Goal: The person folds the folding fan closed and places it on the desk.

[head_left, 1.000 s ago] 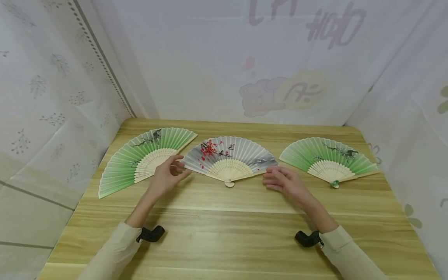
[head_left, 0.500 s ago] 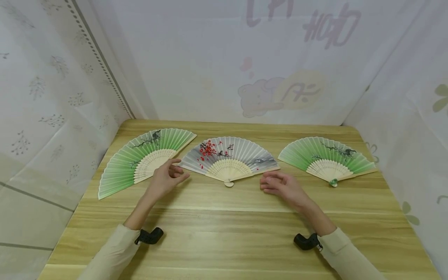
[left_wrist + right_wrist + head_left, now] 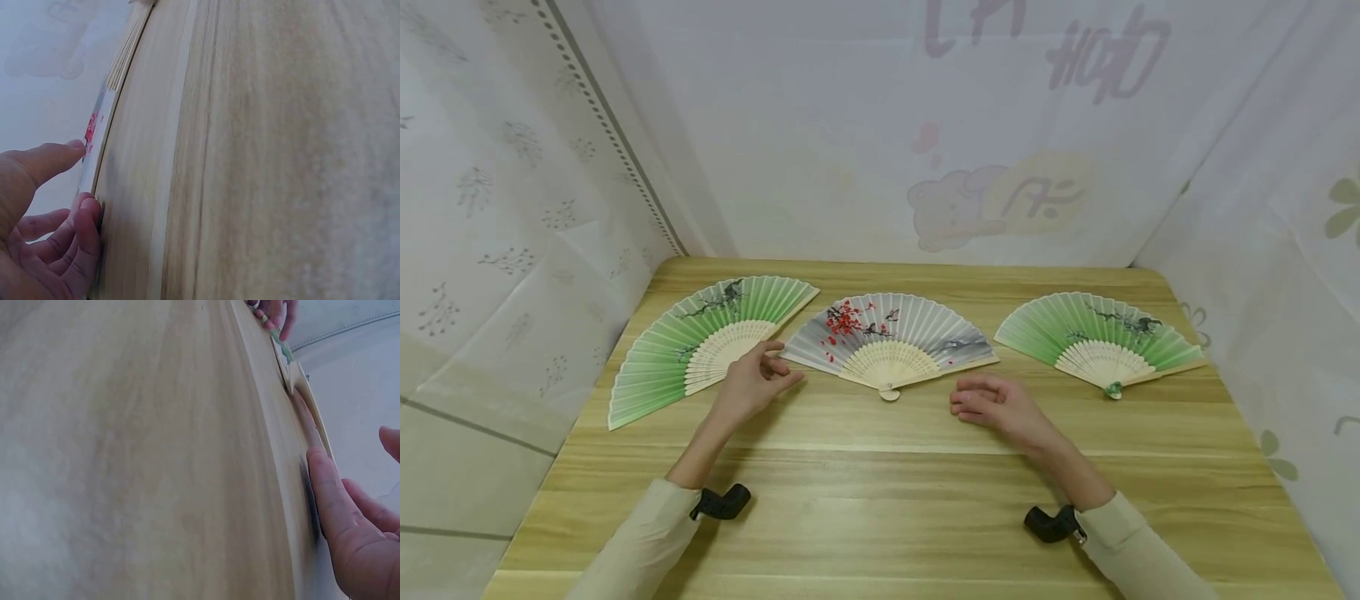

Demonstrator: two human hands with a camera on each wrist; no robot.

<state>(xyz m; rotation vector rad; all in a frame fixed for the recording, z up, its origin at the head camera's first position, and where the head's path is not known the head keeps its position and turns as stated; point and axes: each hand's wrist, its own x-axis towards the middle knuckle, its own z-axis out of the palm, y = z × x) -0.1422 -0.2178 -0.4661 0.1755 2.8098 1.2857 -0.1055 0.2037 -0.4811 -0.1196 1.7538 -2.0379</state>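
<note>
A grey and white folding fan (image 3: 891, 337) with red blossoms lies spread in the middle of the table, its pivot toward me. My left hand (image 3: 751, 385) is by its left corner, fingers loosely bent and thumb apart; whether a fingertip touches the fan I cannot tell. In the left wrist view, the fan (image 3: 97, 134) appears edge-on beyond the thumb and fingers. Below the fan's right edge, my right hand (image 3: 1003, 410) hovers apart from it with relaxed fingers, holding nothing. The right wrist view shows this hand (image 3: 356, 531) close over the wood.
A spread green fan (image 3: 711, 346) lies tilted at the left, partly behind my left hand. Another green fan (image 3: 1101, 342) is spread at the right, a green piece at its pivot. Printed cloth (image 3: 820, 133) hangs behind the wooden table (image 3: 880, 517).
My right hand has drawn off the middle fan's right edge, toward me and slightly left. My left hand has eased back a little from the left corner. The fans lie as before.
</note>
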